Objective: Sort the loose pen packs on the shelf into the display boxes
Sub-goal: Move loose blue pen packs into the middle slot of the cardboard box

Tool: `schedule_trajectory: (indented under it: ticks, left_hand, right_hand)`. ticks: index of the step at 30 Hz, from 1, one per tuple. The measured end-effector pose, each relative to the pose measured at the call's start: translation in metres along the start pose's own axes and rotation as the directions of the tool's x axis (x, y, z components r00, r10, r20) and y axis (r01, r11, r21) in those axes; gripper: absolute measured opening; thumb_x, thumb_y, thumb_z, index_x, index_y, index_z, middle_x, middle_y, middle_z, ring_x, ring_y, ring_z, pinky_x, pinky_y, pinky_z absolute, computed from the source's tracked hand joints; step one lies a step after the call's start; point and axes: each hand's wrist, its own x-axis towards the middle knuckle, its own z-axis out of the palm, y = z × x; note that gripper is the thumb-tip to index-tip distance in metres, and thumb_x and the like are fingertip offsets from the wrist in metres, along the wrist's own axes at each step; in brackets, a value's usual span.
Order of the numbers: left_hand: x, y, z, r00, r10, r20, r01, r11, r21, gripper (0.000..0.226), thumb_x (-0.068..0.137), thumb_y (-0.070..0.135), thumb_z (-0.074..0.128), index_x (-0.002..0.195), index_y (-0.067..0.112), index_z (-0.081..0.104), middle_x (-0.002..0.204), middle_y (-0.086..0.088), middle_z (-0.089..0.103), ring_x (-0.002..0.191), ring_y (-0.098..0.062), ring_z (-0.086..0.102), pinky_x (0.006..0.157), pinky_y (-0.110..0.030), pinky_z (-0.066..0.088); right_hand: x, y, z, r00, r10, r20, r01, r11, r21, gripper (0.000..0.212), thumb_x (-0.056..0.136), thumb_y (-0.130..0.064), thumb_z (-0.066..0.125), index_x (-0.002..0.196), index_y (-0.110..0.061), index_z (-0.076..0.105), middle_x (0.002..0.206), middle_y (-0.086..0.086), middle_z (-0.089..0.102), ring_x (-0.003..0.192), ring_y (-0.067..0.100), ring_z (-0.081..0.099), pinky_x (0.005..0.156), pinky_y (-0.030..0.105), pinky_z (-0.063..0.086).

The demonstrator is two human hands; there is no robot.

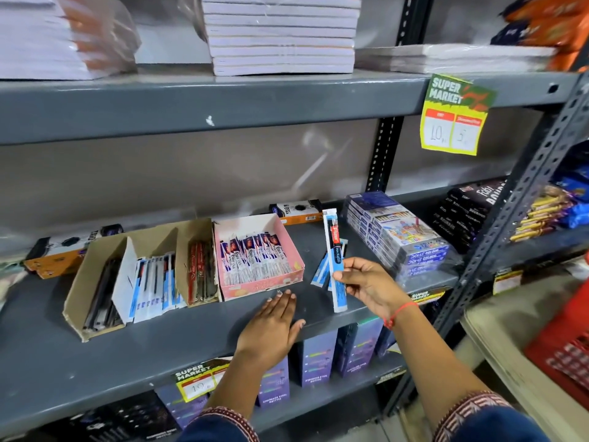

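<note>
The right hand pinches a blue pen pack upright near the shelf's front edge. The left hand lies flat, fingers together, just before the pink box.

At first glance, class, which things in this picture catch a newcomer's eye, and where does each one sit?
The right hand holds a blue-and-white pen pack upright above the grey shelf, right of centre. Left of it stands a pink display box full of pen packs, while the left hand lies flat on the shelf in front. A yellow price tag hangs from the upper shelf edge, top right.
</note>
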Motion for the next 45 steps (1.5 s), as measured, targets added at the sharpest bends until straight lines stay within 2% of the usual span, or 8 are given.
schedule_trajectory:
  ticks: [8,15,22,28,37,40,42,45]
  left_hand:
    - [-0.006,0.002,-0.005,0.999,-0.033,-0.024,0.033,0.999,-0.031,0.055,0.1,0.041,0.018,0.146,0.011,0.01,0.156,-0.006,0.01,0.142,-0.017,0.007,0.111,-0.026,-0.005]
    - [-0.05,-0.02,-0.011,0.992,-0.114,-0.048,0.113,0.993,-0.012,0.053,0.101,0.037,0.023,0.146,0.011,0.015,0.155,-0.007,0.016,0.141,-0.017,0.013,0.113,-0.025,-0.001]
    - [-0.114,-0.071,-0.017,0.96,-0.271,-0.065,0.274,0.961,0.045,0.053,0.101,0.039,0.02,0.146,0.012,0.013,0.156,-0.005,0.014,0.142,-0.016,0.011,0.113,-0.025,0.0]
    - [-0.162,-0.126,-0.023,0.92,-0.387,-0.063,0.389,0.92,0.042,0.054,0.101,0.04,0.018,0.146,0.014,0.01,0.156,-0.003,0.011,0.142,-0.014,0.008,0.112,-0.023,-0.002]
    - [-0.189,-0.188,-0.027,0.915,-0.401,-0.051,0.404,0.912,0.066,0.058,0.1,0.043,0.017,0.146,0.01,0.009,0.156,-0.006,0.012,0.142,-0.017,0.009,0.114,-0.027,0.004]
    - [-0.188,-0.196,-0.028,0.92,-0.381,-0.087,0.386,0.921,0.045,0.057,0.1,0.043,0.019,0.146,0.011,0.011,0.156,-0.006,0.015,0.142,-0.017,0.011,0.114,-0.027,0.007]
    - [-0.189,-0.197,-0.028,0.927,-0.361,-0.102,0.364,0.931,0.013,0.054,0.1,0.04,0.018,0.146,0.012,0.01,0.156,-0.005,0.014,0.142,-0.016,0.01,0.114,-0.026,0.003]
    - [-0.192,-0.195,-0.027,0.923,-0.356,-0.145,0.35,0.934,-0.069,0.051,0.101,0.036,0.02,0.146,0.013,0.013,0.155,-0.005,0.015,0.142,-0.016,0.011,0.113,-0.024,0.0]
  right_hand:
    - [0.005,0.002,0.007,0.997,-0.019,0.076,0.025,0.996,-0.09,0.021,0.079,0.003,0.066,0.078,-0.018,0.064,0.057,-0.011,0.071,0.055,-0.002,0.066,0.062,0.017,0.045]
    - [0.019,0.004,0.059,0.98,-0.058,0.192,0.088,0.984,-0.152,0.027,0.077,0.002,0.069,0.081,-0.023,0.059,0.056,-0.013,0.07,0.052,-0.004,0.064,0.052,0.012,0.049]
    - [0.015,0.017,0.147,0.948,-0.101,0.3,0.158,0.973,-0.17,0.033,0.079,0.004,0.068,0.063,-0.018,0.049,0.045,-0.01,0.054,0.041,0.003,0.045,0.038,0.011,0.04]
    - [0.004,0.036,0.215,0.929,-0.023,0.368,0.135,0.95,-0.282,0.031,0.082,0.013,0.058,0.072,-0.016,0.056,0.066,0.003,0.057,0.051,0.002,0.054,0.041,0.007,0.038]
    - [0.001,0.073,0.286,0.991,-0.019,0.133,0.082,0.866,-0.492,0.031,0.078,0.022,0.052,0.086,-0.008,0.052,0.067,0.002,0.045,0.057,0.01,0.043,0.046,0.016,0.038]
    - [0.007,0.079,0.3,0.997,-0.079,0.013,0.075,0.875,-0.478,0.03,0.078,0.025,0.048,0.081,-0.005,0.052,0.071,0.006,0.049,0.051,0.012,0.051,0.042,0.008,0.043]
    - [0.016,0.084,0.307,0.992,-0.126,-0.033,0.089,0.844,-0.529,0.027,0.079,0.023,0.048,0.083,-0.002,0.056,0.081,0.013,0.055,0.067,0.02,0.059,0.062,0.022,0.055]
    - [0.023,0.088,0.317,0.979,-0.169,-0.112,0.057,0.756,-0.652,0.027,0.081,0.017,0.049,0.092,-0.003,0.063,0.096,0.019,0.06,0.092,0.03,0.061,0.091,0.039,0.052]
